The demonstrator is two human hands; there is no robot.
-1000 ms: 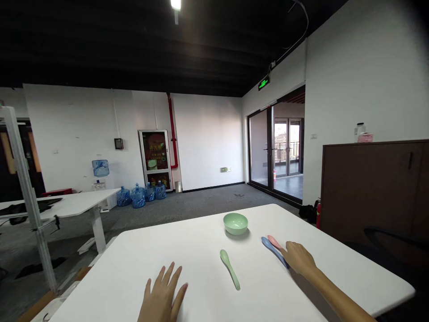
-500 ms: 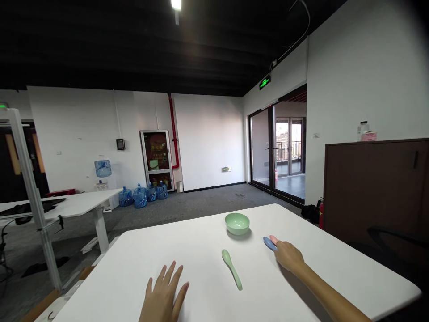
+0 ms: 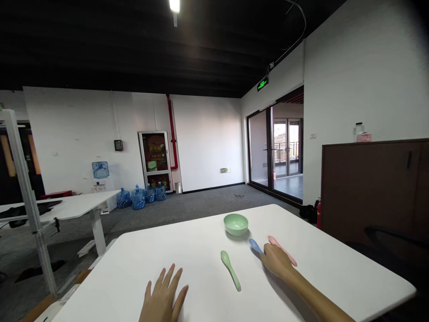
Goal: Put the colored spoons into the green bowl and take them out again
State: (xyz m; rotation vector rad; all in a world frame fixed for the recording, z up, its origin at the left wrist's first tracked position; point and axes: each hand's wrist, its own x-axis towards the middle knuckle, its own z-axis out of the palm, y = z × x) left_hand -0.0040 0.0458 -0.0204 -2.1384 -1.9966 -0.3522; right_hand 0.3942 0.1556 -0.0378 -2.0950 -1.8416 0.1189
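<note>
My right hand (image 3: 275,261) is closed around the handle of a blue spoon (image 3: 255,245), whose bowl sticks out toward the green bowl (image 3: 236,224). A pink spoon (image 3: 282,250) lies on the white table (image 3: 187,250) just right of that hand. A green spoon (image 3: 230,269) lies on the table to the hand's left. My left hand (image 3: 164,298) rests flat on the table near the front edge, fingers spread, holding nothing.
A dark brown cabinet (image 3: 372,188) stands to the right with a bottle on top. A second white desk (image 3: 63,203) and a metal frame post (image 3: 30,201) are at the left. Blue water jugs (image 3: 140,196) sit by the far wall. Glass doors (image 3: 278,150) are beyond.
My right hand has closed on the blue spoon and moved it left, away from the pink spoon, which now lies uncovered. My left hand stayed flat.
</note>
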